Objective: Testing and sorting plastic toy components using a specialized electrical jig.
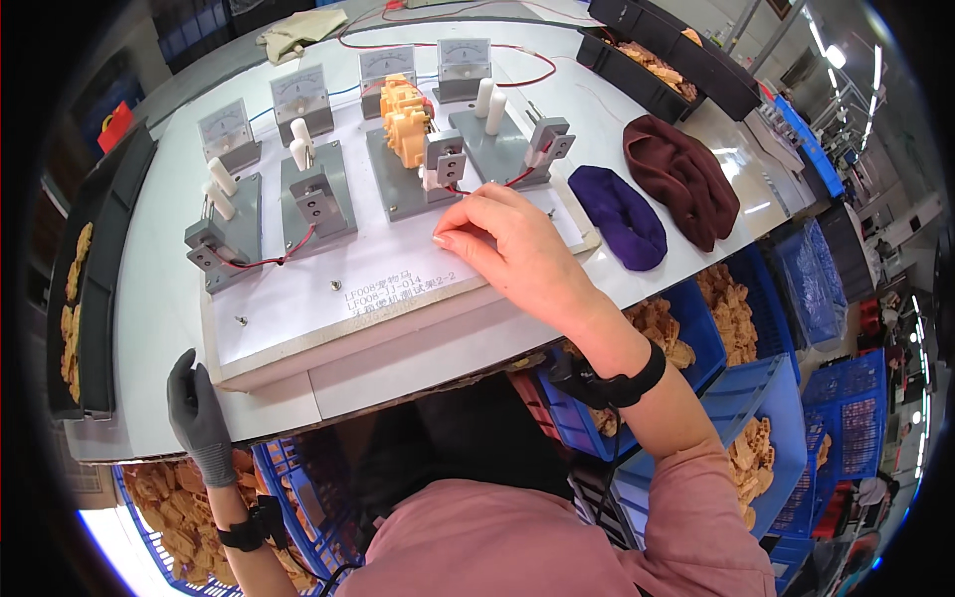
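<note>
A yellow-orange plastic gear housing [405,124] stands on one grey test fixture [403,189], against a small grey block with red wires. Just in front of that fixture is my bare right hand [507,244], thumb and fingertips pinched together above the white board [298,298]. I see nothing between them. My left hand [196,413], in a grey glove, is at the table's front left edge. Its fingers are extended and hold nothing. The other fixtures, such as one grey plate with white posts [231,214], carry no housing.
Several analog meters [464,68] stand behind the fixtures. Purple cloth [619,217] and maroon cloth [681,184] lie to the right. Black trays hold orange parts at the left [99,289] and far right [652,75]. Blue crates [761,398] of similar parts stand below the table.
</note>
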A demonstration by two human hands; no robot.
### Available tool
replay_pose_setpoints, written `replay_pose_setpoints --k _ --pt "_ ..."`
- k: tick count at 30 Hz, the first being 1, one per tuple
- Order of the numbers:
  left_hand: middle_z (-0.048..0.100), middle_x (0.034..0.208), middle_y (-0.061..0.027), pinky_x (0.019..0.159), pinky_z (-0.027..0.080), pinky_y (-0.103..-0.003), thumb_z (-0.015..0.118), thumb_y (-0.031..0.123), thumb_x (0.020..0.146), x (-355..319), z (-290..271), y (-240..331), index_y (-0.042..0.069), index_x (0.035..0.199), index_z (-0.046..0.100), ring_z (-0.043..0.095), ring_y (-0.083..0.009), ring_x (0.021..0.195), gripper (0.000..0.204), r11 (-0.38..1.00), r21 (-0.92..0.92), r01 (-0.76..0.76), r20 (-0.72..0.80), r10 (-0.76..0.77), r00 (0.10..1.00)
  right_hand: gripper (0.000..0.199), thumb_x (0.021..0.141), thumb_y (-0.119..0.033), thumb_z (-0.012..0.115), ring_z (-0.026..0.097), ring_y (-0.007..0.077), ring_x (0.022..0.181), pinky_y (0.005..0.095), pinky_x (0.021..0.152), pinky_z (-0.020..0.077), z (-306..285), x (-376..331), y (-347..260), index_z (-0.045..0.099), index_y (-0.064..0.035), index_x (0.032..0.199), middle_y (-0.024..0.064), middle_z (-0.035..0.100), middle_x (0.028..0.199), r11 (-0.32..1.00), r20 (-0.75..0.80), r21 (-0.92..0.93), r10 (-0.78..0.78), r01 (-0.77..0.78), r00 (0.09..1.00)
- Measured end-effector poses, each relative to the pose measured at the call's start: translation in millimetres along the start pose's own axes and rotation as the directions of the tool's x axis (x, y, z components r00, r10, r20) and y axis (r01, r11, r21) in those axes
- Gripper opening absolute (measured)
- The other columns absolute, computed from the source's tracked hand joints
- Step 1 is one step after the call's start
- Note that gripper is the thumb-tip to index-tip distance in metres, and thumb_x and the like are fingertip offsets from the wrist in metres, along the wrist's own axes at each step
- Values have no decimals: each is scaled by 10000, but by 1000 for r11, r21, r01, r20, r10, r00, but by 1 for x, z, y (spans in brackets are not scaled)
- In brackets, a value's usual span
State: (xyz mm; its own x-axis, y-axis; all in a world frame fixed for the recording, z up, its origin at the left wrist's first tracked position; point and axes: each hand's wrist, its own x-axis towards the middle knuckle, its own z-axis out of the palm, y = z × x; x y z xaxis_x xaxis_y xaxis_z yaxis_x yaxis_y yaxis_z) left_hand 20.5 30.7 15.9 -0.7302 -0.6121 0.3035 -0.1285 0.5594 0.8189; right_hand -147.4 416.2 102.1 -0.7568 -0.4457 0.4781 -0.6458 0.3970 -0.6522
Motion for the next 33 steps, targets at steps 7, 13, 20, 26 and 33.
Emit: replay_pose_setpoints --k 7,13,20,26,33 --pt "596 964 -22 763 447 -228 561 82 1005 0 0 1 5 1246 634 495 -80 805 263 999 37 -4 -6 5 1000 83 884 -117 700 593 279 841 379 737 479 2 -2 3 678 -49 926 92 600 856 996 -5 -68 -53 53 999" --pt "591 973 -26 773 449 -233 565 81 1003 -1 0 2 1 1248 634 497 -84 813 266 999 34 14 -5 -14 1000 80 857 -103 716 593 309 847 407 765 474 7 -4 6 663 -53 891 94 616 851 990 -62 -95 -109 103 992" --pt "625 1039 -51 812 459 -240 565 87 1002 -1 -1 1 -3 1254 632 525 -98 853 275 999 32 14 1 -14 1000 76 860 -102 715 591 303 856 403 781 471 8 -4 6 659 -63 893 85 609 856 988 -62 -114 -117 109 991" --pt "594 982 -28 777 444 -234 574 88 996 -2 0 4 -2 1245 639 486 -86 819 273 999 41 10 -18 -9 1000 76 860 -105 715 589 298 854 401 784 471 8 -4 7 659 -66 893 81 604 853 985 -64 -128 -122 113 990" --pt "597 973 -19 763 441 -236 577 87 993 -2 1 5 6 1236 647 484 -90 812 265 999 42 0 -23 1 1000 79 863 -112 715 590 295 852 399 780 471 9 -4 7 655 -70 893 79 601 849 985 -63 -129 -123 115 990"
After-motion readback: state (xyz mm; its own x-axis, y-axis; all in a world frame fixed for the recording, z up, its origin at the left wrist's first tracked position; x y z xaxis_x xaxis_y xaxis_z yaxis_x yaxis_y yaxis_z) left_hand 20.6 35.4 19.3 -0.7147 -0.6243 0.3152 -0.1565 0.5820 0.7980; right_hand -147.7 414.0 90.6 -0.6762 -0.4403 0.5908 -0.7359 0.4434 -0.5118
